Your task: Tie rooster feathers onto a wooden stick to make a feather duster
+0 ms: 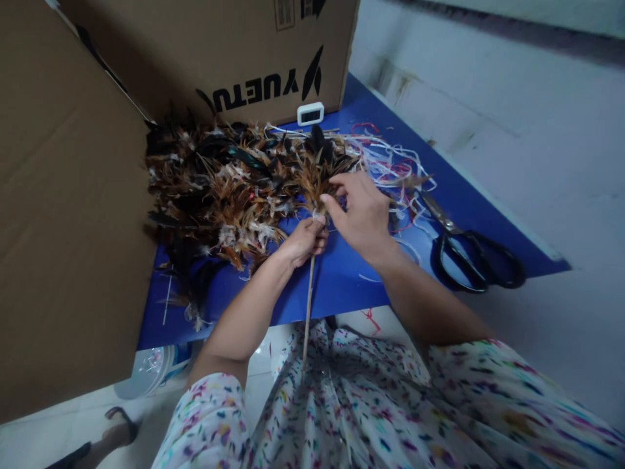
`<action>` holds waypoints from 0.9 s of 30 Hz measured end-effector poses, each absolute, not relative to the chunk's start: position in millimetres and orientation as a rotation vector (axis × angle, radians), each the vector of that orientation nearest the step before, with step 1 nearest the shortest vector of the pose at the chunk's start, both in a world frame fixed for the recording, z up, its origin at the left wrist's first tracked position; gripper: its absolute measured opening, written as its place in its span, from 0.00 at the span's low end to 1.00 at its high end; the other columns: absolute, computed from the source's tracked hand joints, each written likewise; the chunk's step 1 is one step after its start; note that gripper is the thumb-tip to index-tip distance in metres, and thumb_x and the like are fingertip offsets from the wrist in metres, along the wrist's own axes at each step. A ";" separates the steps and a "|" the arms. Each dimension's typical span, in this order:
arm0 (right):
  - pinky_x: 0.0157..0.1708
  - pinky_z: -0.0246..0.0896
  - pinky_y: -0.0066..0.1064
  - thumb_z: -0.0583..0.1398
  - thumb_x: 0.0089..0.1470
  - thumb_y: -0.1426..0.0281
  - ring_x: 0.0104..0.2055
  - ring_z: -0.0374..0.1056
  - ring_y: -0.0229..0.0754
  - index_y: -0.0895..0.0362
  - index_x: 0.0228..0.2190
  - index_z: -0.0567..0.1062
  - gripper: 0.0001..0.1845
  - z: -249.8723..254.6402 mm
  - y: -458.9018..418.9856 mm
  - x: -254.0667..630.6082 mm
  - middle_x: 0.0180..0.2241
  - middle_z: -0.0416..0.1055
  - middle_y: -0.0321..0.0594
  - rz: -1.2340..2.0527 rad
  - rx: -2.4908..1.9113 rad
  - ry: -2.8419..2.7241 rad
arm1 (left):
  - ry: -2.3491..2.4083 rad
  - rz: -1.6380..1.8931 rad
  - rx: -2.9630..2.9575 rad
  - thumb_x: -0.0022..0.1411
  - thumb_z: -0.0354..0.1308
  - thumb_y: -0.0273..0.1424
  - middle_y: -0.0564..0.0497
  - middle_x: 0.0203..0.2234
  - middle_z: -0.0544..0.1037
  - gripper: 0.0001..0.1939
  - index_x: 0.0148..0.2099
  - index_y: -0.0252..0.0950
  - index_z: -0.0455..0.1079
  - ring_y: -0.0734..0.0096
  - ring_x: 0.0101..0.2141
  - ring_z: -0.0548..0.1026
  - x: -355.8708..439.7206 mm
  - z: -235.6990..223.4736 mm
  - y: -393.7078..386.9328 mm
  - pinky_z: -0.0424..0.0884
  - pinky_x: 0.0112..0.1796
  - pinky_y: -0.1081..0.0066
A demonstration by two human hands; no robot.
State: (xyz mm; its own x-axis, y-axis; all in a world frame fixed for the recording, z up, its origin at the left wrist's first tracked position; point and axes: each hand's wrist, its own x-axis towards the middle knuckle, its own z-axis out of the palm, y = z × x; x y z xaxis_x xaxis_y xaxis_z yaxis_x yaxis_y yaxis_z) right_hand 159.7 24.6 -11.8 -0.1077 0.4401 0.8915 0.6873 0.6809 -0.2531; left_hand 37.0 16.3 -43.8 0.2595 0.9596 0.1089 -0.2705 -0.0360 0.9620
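My left hand (305, 241) is closed around a thin stick (309, 293), just below a tuft of brown and black feathers (315, 176) at its upper end. The stick runs down past the table edge toward my clothing. My right hand (364, 212) is at the right side of the tuft, fingers curved and apart, with thumb and fingertips by the feathers. Whether it grips any feather I cannot tell, but a gap shows between thumb and forefinger. A large heap of loose brown, black and white feathers (219, 189) lies to the left.
Black-handled scissors (463, 251) lie at the right of the blue table (273, 312). Behind them are tangled white and red strings (395, 163). A small white digital device (310, 114) stands against a cardboard box (161, 52). Another cardboard panel (63, 215) rises at left, near a plastic tub (146, 374).
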 end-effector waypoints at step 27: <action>0.23 0.57 0.24 0.53 0.63 0.56 0.25 0.65 0.32 0.56 0.34 0.69 0.16 111.7 88.9 46.8 0.29 0.71 0.35 0.776 -0.545 -1.675 | 0.802 1.161 1.125 0.69 0.48 0.29 0.60 0.17 0.58 0.13 0.30 0.36 0.55 0.85 0.13 0.55 42.0 -50.0 20.4 0.47 0.14 0.83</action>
State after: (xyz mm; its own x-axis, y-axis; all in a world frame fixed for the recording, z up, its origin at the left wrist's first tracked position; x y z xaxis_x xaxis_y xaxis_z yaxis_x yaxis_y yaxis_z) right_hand 46.8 88.9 111.7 -0.2384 0.7100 0.6626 -0.0464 0.6731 -0.7381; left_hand 42.0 20.4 -50.0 0.2470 0.9670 0.0619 -0.2844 0.0112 0.9586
